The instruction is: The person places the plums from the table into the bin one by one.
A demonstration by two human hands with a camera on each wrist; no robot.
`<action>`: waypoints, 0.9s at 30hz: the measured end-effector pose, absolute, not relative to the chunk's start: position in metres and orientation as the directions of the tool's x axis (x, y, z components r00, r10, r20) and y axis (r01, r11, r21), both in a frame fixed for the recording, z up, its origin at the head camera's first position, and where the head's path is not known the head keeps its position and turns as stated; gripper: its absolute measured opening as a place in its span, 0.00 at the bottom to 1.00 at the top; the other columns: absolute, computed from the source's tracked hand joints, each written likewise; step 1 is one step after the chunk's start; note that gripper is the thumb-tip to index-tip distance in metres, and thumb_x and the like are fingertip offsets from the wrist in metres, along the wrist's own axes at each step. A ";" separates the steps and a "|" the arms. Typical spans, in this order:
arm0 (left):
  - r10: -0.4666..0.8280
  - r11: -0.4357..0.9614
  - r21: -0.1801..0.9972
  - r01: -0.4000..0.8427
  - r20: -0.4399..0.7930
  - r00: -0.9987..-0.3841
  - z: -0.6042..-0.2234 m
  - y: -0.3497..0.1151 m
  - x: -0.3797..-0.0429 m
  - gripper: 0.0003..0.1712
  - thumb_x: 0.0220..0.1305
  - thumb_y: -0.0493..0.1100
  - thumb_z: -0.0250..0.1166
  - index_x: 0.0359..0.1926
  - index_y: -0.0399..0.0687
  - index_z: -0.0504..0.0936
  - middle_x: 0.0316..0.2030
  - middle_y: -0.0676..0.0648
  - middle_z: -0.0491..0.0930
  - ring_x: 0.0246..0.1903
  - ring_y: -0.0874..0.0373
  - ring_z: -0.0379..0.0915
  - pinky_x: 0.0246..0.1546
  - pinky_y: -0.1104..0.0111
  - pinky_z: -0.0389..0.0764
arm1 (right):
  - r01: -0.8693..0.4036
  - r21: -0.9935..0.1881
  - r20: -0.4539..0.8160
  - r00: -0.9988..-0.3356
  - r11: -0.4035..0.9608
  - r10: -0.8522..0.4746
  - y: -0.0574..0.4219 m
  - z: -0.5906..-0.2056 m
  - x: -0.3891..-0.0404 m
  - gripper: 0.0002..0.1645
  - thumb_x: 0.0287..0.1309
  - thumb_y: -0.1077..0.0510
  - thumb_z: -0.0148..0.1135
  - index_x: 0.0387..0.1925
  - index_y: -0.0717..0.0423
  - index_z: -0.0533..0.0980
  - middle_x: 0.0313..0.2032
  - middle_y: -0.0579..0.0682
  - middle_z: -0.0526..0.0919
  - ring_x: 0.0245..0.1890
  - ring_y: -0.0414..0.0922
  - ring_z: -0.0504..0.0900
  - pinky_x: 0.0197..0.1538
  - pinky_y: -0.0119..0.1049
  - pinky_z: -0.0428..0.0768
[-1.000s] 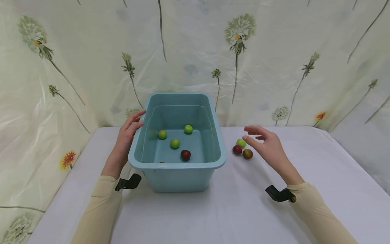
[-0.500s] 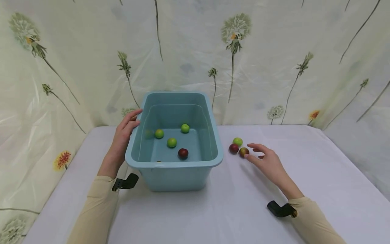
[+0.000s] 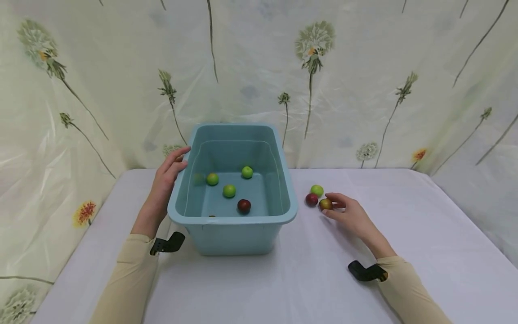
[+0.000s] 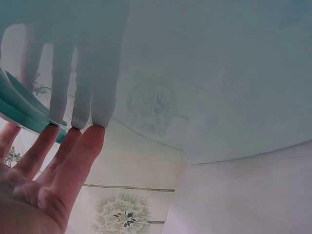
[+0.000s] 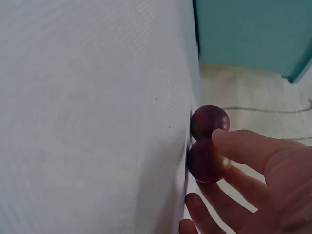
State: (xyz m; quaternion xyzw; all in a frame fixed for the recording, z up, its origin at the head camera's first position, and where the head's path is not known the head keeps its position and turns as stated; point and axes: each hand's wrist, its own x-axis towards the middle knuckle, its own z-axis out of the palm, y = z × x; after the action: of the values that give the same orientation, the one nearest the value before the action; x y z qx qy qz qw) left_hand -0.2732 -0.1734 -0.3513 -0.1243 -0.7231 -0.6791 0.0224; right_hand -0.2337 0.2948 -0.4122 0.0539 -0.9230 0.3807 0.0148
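My right hand (image 3: 351, 218) pinches a brownish-red plum (image 3: 325, 204) on the table between thumb and fingers. Right beside it lie a dark red plum (image 3: 311, 200) and a green plum (image 3: 317, 191). In the right wrist view the thumb crosses the front of the held plum (image 5: 207, 161), with fingers behind it. My left hand (image 3: 162, 186) rests straight fingertips against the outer left side of a blue plastic tub (image 3: 232, 234), just under its rim. Inside the tub lie several green plums (image 3: 229, 191) and a dark red one; another is mostly hidden by the near rim.
The tub stands left of the middle on a table with a white cloth (image 3: 307, 279). A flower-printed plastic sheet (image 3: 251, 58) hangs behind the table and along its sides. A black strap-on camera (image 3: 367, 271) sits on each wrist.
My right hand has come down and toward me onto the brownish-red plum, and its thumb and fingers have closed around it. The left hand stays at the tub.
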 end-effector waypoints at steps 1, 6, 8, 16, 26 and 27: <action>0.148 0.049 0.976 0.211 0.202 -0.968 -0.352 -0.174 -0.273 0.28 0.74 0.56 0.49 0.72 0.63 0.64 0.69 0.49 0.60 0.63 0.48 0.62 0.56 0.55 0.68 | -0.108 -0.700 0.066 -0.994 0.706 -0.086 0.295 -0.413 -0.234 0.33 0.62 0.58 0.65 0.66 0.65 0.68 0.62 0.65 0.72 0.59 0.62 0.71 0.55 0.55 0.72; 0.140 0.054 0.976 0.212 0.203 -0.969 -0.354 -0.175 -0.273 0.29 0.74 0.57 0.49 0.73 0.63 0.63 0.70 0.49 0.59 0.63 0.47 0.62 0.55 0.55 0.69 | -0.091 -0.688 0.059 -0.996 0.720 -0.069 0.294 -0.415 -0.236 0.30 0.61 0.60 0.64 0.64 0.64 0.70 0.60 0.64 0.75 0.59 0.61 0.71 0.56 0.56 0.71; 0.141 0.050 0.977 0.208 0.199 -0.970 -0.355 -0.175 -0.273 0.29 0.74 0.57 0.49 0.73 0.63 0.63 0.71 0.49 0.57 0.64 0.47 0.61 0.56 0.54 0.68 | -0.085 -0.680 0.056 -0.996 0.728 -0.063 0.294 -0.416 -0.236 0.29 0.61 0.60 0.64 0.63 0.64 0.71 0.59 0.63 0.75 0.59 0.61 0.71 0.56 0.57 0.70; 0.145 0.039 0.980 0.197 0.190 -0.971 -0.356 -0.175 -0.273 0.29 0.74 0.58 0.49 0.73 0.62 0.63 0.71 0.49 0.56 0.64 0.47 0.60 0.57 0.53 0.67 | -0.089 -0.652 0.061 -0.996 0.753 -0.065 0.294 -0.415 -0.235 0.27 0.61 0.60 0.64 0.61 0.64 0.73 0.56 0.64 0.77 0.59 0.62 0.72 0.57 0.58 0.69; 0.150 0.050 0.975 0.216 0.206 -0.967 -0.352 -0.174 -0.274 0.29 0.74 0.57 0.49 0.73 0.62 0.63 0.70 0.48 0.58 0.63 0.47 0.62 0.55 0.58 0.69 | -0.100 -0.679 0.078 -0.995 0.727 -0.064 0.296 -0.411 -0.233 0.28 0.62 0.58 0.66 0.61 0.64 0.73 0.54 0.64 0.79 0.56 0.60 0.74 0.50 0.49 0.73; 0.150 0.048 0.975 0.215 0.206 -0.967 -0.352 -0.174 -0.274 0.29 0.74 0.57 0.49 0.73 0.62 0.63 0.70 0.48 0.58 0.63 0.47 0.62 0.55 0.58 0.70 | -0.097 -0.682 0.076 -0.995 0.724 -0.062 0.296 -0.411 -0.233 0.28 0.62 0.57 0.66 0.61 0.64 0.73 0.54 0.63 0.79 0.56 0.59 0.74 0.49 0.48 0.74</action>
State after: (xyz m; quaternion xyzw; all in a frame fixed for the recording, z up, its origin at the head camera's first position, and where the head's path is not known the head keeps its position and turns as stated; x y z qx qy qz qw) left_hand -0.2736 -0.1736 -0.3520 -0.1263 -0.7235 -0.6783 0.0239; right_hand -0.2333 0.2958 -0.4107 0.0429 -0.9283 0.3687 0.0241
